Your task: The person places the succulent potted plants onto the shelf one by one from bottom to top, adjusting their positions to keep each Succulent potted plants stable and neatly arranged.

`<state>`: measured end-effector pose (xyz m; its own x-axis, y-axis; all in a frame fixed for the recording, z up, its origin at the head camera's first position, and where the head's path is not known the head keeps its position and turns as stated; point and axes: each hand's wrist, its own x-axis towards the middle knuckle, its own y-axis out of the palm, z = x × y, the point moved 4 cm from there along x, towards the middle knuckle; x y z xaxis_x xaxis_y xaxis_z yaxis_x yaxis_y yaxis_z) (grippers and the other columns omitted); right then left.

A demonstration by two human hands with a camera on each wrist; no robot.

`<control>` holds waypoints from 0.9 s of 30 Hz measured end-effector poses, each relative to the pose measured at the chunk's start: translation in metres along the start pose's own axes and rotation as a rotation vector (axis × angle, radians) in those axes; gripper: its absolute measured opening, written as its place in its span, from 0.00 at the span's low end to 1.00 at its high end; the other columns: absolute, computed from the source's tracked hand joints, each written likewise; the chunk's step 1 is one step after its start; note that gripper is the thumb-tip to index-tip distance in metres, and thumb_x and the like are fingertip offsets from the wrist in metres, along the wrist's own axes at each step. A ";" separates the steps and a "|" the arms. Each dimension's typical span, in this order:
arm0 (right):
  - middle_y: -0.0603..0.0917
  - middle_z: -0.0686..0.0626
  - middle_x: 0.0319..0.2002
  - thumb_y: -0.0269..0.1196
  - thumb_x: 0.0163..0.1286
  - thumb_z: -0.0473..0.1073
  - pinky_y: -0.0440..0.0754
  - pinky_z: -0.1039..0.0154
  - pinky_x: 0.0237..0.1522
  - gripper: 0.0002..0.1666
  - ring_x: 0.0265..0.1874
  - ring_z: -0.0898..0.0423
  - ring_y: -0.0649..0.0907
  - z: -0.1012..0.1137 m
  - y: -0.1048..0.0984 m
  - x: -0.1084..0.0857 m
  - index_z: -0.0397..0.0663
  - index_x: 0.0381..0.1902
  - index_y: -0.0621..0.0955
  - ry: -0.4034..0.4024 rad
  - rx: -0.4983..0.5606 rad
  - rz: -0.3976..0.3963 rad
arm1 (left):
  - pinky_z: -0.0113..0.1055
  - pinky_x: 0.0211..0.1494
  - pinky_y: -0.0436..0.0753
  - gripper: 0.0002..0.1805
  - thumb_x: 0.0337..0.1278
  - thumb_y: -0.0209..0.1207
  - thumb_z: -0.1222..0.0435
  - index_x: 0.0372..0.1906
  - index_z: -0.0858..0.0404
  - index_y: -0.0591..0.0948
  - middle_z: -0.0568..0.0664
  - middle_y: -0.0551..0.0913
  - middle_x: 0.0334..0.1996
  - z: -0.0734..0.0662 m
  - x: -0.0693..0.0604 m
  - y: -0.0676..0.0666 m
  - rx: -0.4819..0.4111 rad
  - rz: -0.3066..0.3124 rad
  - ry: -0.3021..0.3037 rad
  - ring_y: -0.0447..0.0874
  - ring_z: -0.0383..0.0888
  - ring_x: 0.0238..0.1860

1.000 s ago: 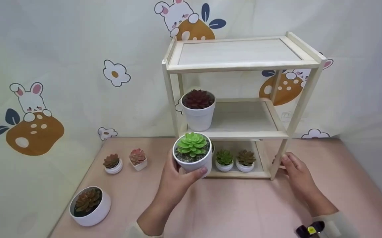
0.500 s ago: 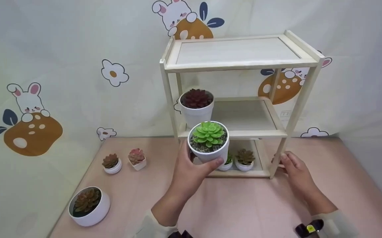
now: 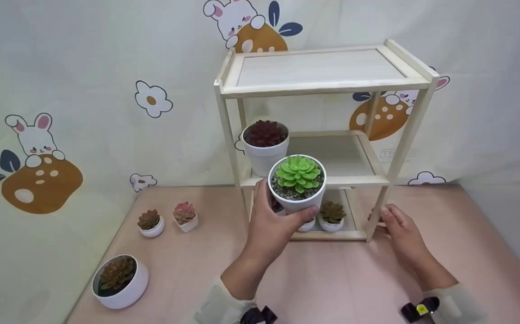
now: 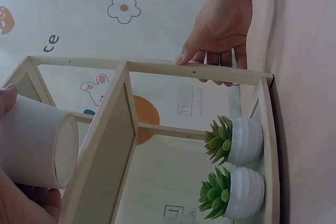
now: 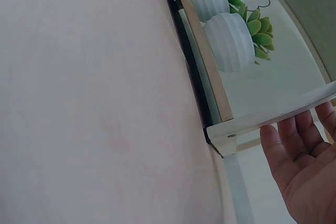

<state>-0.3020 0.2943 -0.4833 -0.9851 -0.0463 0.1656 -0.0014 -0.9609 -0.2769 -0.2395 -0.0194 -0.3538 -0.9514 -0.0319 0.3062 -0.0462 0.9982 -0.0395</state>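
In the head view my left hand (image 3: pixel 271 225) grips a white pot with a bright green succulent (image 3: pixel 298 180), thumb in front, held tilted before the middle shelf. The left wrist view shows the white pot's (image 4: pixel 37 140) side and base close to the shelf edge. A wooden three-tier shelf rack (image 3: pixel 316 182) stands on the table. My right hand (image 3: pixel 404 234) holds its front right post low down, with the thumb on the near side and fingers reaching behind. A dark red succulent in a white pot (image 3: pixel 265 150) sits at the left of the middle shelf.
Small potted succulents (image 3: pixel 332 216) stand on the bottom shelf, some hidden behind my left hand. On the table at left are a brown succulent in a wide bowl (image 3: pixel 121 285), a small brown one (image 3: pixel 151 222) and a pink one (image 3: pixel 185 217). A patterned curtain (image 3: pixel 106 148) hangs behind.
My left hand has carried the green succulent pot up and to the right, from below the red succulent to in front of the middle shelf. The right hand stays at the post.
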 end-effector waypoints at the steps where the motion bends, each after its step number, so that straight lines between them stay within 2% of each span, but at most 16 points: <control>1: 0.85 0.55 0.49 0.45 0.86 0.57 0.85 0.70 0.56 0.30 0.51 0.68 0.84 0.000 0.000 0.000 0.35 0.60 0.75 -0.002 0.002 -0.001 | 0.51 0.77 0.70 0.54 0.40 0.83 0.59 0.74 0.52 0.65 0.47 0.71 0.68 -0.001 0.001 0.001 0.004 -0.002 -0.003 0.70 0.47 0.71; 9: 0.84 0.42 0.53 0.46 0.85 0.59 0.85 0.69 0.56 0.33 0.52 0.67 0.84 -0.001 0.000 0.001 0.32 0.62 0.74 0.007 0.002 0.001 | 0.52 0.77 0.71 0.54 0.41 0.82 0.58 0.75 0.52 0.64 0.47 0.70 0.69 -0.004 0.005 0.009 -0.017 -0.009 0.001 0.71 0.48 0.72; 16: 0.84 0.42 0.52 0.46 0.85 0.59 0.85 0.69 0.57 0.34 0.52 0.67 0.84 -0.001 0.000 0.002 0.29 0.62 0.73 0.008 0.020 0.007 | 0.49 0.77 0.71 0.54 0.41 0.82 0.59 0.75 0.52 0.64 0.46 0.70 0.70 -0.006 0.008 0.014 -0.040 -0.010 0.020 0.70 0.46 0.72; 23: 0.84 0.42 0.52 0.45 0.86 0.56 0.86 0.70 0.56 0.32 0.51 0.67 0.84 0.002 0.001 0.000 0.29 0.62 0.73 0.000 0.016 0.002 | 0.50 0.77 0.69 0.55 0.39 0.83 0.56 0.75 0.53 0.64 0.46 0.70 0.68 -0.008 0.014 0.019 0.069 -0.043 0.035 0.69 0.45 0.71; 27: 0.84 0.42 0.51 0.45 0.87 0.53 0.86 0.70 0.54 0.29 0.50 0.66 0.84 0.003 0.002 -0.001 0.29 0.61 0.74 -0.007 0.005 -0.010 | 0.52 0.75 0.70 0.56 0.40 0.82 0.53 0.76 0.53 0.63 0.46 0.69 0.69 -0.011 0.016 0.023 0.146 -0.041 0.049 0.68 0.45 0.70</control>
<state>-0.3007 0.2920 -0.4814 -0.9838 -0.0383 0.1749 -0.0105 -0.9627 -0.2704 -0.2528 0.0032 -0.3397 -0.9320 -0.0666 0.3563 -0.1321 0.9778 -0.1627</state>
